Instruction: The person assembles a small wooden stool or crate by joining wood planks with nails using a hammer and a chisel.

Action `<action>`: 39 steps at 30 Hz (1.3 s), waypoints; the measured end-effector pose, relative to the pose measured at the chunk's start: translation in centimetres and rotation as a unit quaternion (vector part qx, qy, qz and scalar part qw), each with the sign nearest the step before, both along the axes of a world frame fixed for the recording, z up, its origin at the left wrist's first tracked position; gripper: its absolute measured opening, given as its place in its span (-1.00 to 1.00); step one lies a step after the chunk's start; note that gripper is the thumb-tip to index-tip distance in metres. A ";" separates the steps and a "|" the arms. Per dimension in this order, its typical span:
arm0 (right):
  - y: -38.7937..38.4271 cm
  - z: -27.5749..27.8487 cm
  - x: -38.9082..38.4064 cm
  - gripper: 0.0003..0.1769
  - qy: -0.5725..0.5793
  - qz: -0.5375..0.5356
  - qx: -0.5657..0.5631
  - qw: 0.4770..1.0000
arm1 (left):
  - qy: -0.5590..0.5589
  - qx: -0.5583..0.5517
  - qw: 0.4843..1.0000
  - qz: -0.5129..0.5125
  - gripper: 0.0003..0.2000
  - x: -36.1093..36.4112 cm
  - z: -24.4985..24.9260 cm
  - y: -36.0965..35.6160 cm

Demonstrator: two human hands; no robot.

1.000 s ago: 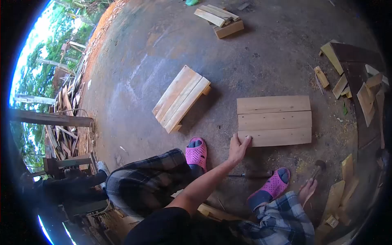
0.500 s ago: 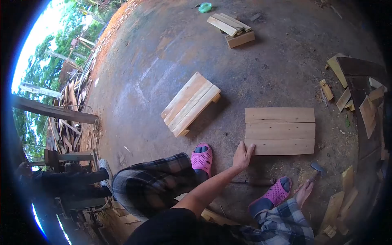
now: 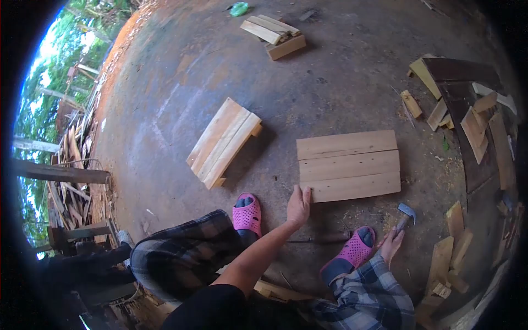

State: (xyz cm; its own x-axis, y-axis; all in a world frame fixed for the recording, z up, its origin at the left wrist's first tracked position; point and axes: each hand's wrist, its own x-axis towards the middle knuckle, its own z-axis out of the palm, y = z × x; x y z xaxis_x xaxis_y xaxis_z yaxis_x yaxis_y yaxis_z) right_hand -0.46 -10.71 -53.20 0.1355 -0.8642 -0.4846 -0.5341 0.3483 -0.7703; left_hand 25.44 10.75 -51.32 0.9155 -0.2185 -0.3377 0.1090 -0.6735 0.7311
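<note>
1. Left hand [image 3: 298, 207] pinches near-left corner of slatted panel [image 3: 349, 166].
2. Panel sits ahead of right pink shoe [image 3: 353, 251].
3. Right hand [image 3: 391, 243] grips hammer [image 3: 406, 210]; its head is nearer the panel than a second ago, so likely within easy reach.

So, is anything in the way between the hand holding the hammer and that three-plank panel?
Nothing visible: only open floor lies between the claw hammer in the right hand and the three-plank panel. The left hand touches the panel's near left corner, off to the side.
</note>
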 end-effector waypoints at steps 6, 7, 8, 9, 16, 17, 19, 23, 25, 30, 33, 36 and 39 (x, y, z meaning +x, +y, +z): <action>0.3 0.0 0.2 -0.74 -0.011 -0.012 -0.026 1.000 | 0.008 -0.004 1.000 -0.001 -0.50 -0.2 0.4 -0.2; 0.3 0.1 0.3 -0.75 0.002 0.000 -0.035 0.999 | 0.033 -0.024 0.999 0.001 -0.51 0.0 1.1 -0.3; 0.3 -0.4 0.0 -0.75 0.007 -0.009 -0.041 0.999 | 0.037 -0.029 0.999 -0.008 -0.51 0.1 0.6 -0.3; 0.3 -1.1 -0.2 -0.74 -0.001 -0.004 -0.043 0.999 | 0.015 -0.033 0.999 -0.006 -0.51 0.0 -0.2 -0.1; 0.2 -1.4 -0.2 -0.71 0.004 0.008 -0.065 0.998 | -0.024 -0.021 0.999 -0.010 -0.50 -0.1 -1.0 0.1; 0.2 -1.6 -0.3 -0.72 0.004 0.016 -0.074 0.997 | -0.027 -0.024 0.999 -0.009 -0.50 -0.1 -1.2 0.2; 0.3 -1.4 -0.2 -0.72 -0.003 0.011 -0.071 0.997 | -0.032 -0.025 0.999 -0.011 -0.49 -0.1 -1.5 0.2; 0.3 -1.2 0.1 -0.73 0.008 0.011 -0.075 0.997 | -0.019 -0.013 1.000 -0.003 -0.50 0.0 -1.0 0.1; 0.3 -0.9 0.2 -0.73 0.003 0.009 -0.068 0.998 | -0.008 -0.045 0.999 0.017 -0.54 0.1 -2.4 0.5; 0.0 -1.7 -0.1 -0.73 0.018 0.016 -0.074 0.997 | 0.071 -0.224 0.962 0.137 -0.66 0.1 -2.9 0.6; 0.1 -0.9 0.6 -0.73 0.008 -0.001 -0.065 0.998 | 0.120 -0.255 0.948 0.148 -0.70 1.0 -2.9 1.1; 0.1 -0.7 0.5 -0.73 -0.005 -0.006 -0.060 0.998 | 0.129 -0.232 0.955 0.129 -0.71 1.0 -1.4 0.9; 0.1 -0.6 0.5 -0.75 -0.010 -0.004 -0.055 0.998 | 0.129 -0.211 0.961 0.124 -0.72 1.1 -1.0 0.9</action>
